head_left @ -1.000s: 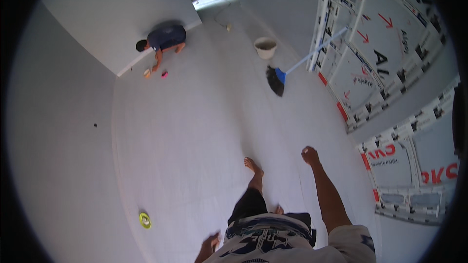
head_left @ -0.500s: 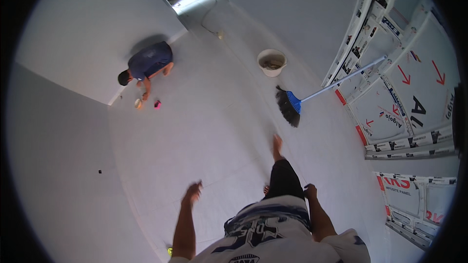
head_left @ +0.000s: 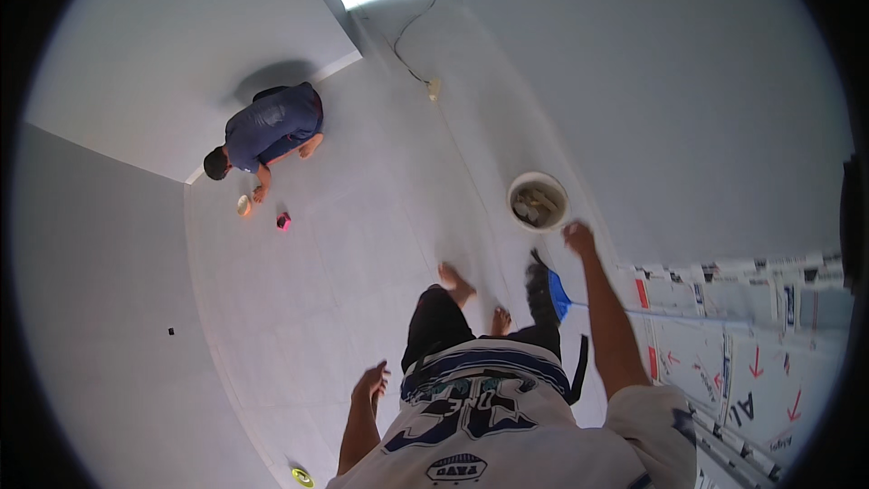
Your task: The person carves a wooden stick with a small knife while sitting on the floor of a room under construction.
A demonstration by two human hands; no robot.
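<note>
Right grip (head_left: 577,235): bare hand, blurred; fingers seen curled, but whether anything is pinched cannot be told. Placed just beside the bucket on its near right side; contact cannot be confirmed.

Left grip (head_left: 369,382): bare hand, fingers loosely spread, nothing held; carried low above the floor.

Bucket (head_left: 539,181): white, round, upright on the floor, pale and grey broken pieces contained.

Change noted: compared with half a second ago, the right grip has been brought beside the bucket, which is now placed within its reach.

Broom (head_left: 559,297): blue head, black bristles, pale blue handle; laid near the bucket, partly covered by the right forearm.

Panels (head_left: 760,371): near right, film-wrapped, marked with red arrows and black lettering.

Shirt (head_left: 471,407): white, printed with dark lettering and an emblem.

Co-worker (head_left: 273,127): far left, crouched at the wall, one hand held beside an orange-and-white container (head_left: 243,206).
</note>
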